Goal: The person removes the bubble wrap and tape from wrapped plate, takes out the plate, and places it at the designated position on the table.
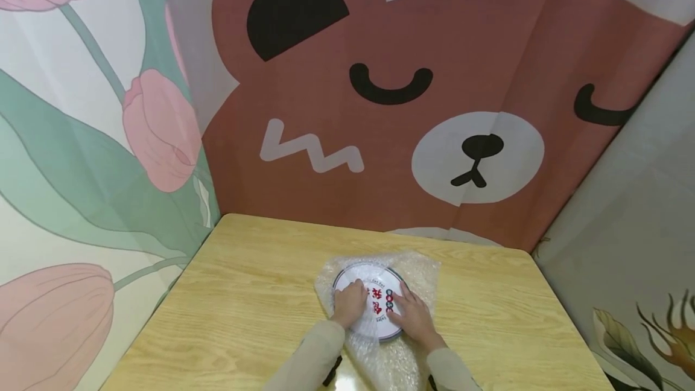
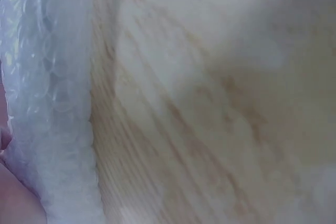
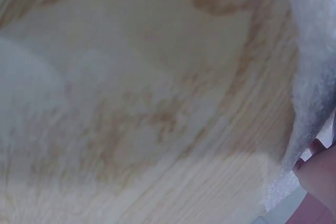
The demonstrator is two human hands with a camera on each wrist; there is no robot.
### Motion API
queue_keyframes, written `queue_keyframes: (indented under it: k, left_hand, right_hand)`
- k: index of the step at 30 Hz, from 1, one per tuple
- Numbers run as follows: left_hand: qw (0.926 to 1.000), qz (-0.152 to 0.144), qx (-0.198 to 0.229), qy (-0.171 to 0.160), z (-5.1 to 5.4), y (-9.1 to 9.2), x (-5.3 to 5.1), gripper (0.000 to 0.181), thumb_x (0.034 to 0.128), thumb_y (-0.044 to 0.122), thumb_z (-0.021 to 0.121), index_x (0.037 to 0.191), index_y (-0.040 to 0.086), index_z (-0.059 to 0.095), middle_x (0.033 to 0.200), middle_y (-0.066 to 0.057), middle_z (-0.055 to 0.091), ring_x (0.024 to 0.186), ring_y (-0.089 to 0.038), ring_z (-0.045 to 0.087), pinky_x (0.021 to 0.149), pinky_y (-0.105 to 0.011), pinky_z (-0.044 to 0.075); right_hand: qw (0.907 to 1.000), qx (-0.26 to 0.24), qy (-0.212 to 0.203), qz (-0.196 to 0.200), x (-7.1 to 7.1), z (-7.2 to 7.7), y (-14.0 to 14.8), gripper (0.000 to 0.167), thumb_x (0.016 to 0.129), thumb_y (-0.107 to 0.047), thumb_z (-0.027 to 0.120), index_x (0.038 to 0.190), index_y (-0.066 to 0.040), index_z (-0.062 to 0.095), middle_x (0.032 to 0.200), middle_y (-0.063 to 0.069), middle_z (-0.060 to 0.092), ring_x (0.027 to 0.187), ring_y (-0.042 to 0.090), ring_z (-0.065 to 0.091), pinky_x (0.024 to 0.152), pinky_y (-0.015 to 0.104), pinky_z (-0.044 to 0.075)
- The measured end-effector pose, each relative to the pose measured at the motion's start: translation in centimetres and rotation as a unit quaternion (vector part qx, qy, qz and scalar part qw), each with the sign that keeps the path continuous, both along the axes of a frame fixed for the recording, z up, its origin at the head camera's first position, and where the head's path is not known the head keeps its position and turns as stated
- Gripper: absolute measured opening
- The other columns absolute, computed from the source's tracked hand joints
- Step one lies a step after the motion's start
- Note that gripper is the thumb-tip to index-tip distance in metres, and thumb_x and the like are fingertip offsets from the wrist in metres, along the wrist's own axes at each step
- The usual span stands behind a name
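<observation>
Beneath left hand [image 1: 350, 305], right hand [image 1: 415, 317] — plate [image 1: 377, 300], bubble wrap [image 1: 400, 365]

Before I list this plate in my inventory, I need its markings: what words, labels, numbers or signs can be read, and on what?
Plate: red characters, too small and blurred to read surely.
Plate: round marks beside them, unreadable.
Plate: small curved lettering, too small to read.
Bubble wrap, table: no text seen.
</observation>
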State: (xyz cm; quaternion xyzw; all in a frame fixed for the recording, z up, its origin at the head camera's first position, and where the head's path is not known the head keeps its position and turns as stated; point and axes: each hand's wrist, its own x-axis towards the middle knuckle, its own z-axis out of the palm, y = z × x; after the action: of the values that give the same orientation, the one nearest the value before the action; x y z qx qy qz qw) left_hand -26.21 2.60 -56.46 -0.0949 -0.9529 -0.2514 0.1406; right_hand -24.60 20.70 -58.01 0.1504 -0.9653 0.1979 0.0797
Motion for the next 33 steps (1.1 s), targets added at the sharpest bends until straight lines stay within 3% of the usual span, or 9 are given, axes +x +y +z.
queue_keyframes:
  k: [10, 18, 24, 29, 33]
  left_hand:
    - [0.9982, -0.008, 0.053, 0.026, 0.1, -0.4, 0.7, 0.02, 0.0874, 0.017, 0.051, 0.068, 0.012, 0.046, 0.057, 0.0, 0.051, 0.057, -0.021, 0.056, 0.056, -0.035, 0.035]
    - [0.9968, -0.017, 0.048, 0.061, 0.3, -0.8, 1.1, 0.025, 0.0867, 0.016, 0.051, 0.063, 0.012, 0.045, 0.053, 0.0, 0.049, 0.053, -0.022, 0.054, 0.055, -0.036, 0.036]
    - [0.9883, -0.041, 0.09, 0.116, -0.8, -1.2, 0.8, 0.024, 0.087, 0.017, 0.046, 0.064, 0.011, 0.048, 0.053, -0.002, 0.049, 0.05, -0.022, 0.051, 0.053, -0.036, 0.034]
    - [0.9888, -0.037, 0.091, 0.112, -0.3, -1.4, 1.1, 0.021, 0.0844, 0.016, 0.047, 0.065, 0.01, 0.051, 0.053, -0.002, 0.051, 0.051, -0.023, 0.053, 0.052, -0.036, 0.035]
    - [0.9941, -0.021, 0.065, 0.085, 0.6, -1.5, 1.5, 0.015, 0.0796, 0.012, 0.053, 0.065, 0.01, 0.054, 0.055, -0.001, 0.053, 0.053, -0.022, 0.056, 0.054, -0.036, 0.038]
  right_hand:
    - [0.9999, -0.012, 0.009, 0.003, 0.2, -0.2, 0.1, 0.05, 0.08, -0.034, 0.062, 0.117, -0.001, 0.058, 0.137, 0.024, 0.032, 0.114, 0.045, 0.039, 0.092, 0.056, 0.029]
    - [1.0, -0.008, 0.002, 0.001, 0.0, -0.2, 0.1, 0.051, 0.081, -0.036, 0.061, 0.118, -0.001, 0.057, 0.138, 0.022, 0.031, 0.115, 0.044, 0.038, 0.092, 0.057, 0.029]
    - [1.0, -0.003, -0.004, -0.001, 0.1, -0.1, 0.0, 0.052, 0.081, -0.037, 0.06, 0.118, -0.002, 0.057, 0.138, 0.022, 0.031, 0.116, 0.043, 0.038, 0.091, 0.057, 0.029]
    - [0.9999, -0.008, -0.012, -0.002, 0.1, -0.1, 0.0, 0.053, 0.081, -0.038, 0.06, 0.12, -0.002, 0.056, 0.139, 0.021, 0.029, 0.118, 0.043, 0.036, 0.093, 0.058, 0.027]
    - [0.9998, -0.01, -0.018, -0.003, 0.1, 0.0, 0.0, 0.053, 0.081, -0.038, 0.06, 0.12, -0.002, 0.056, 0.14, 0.021, 0.028, 0.119, 0.043, 0.035, 0.093, 0.058, 0.026]
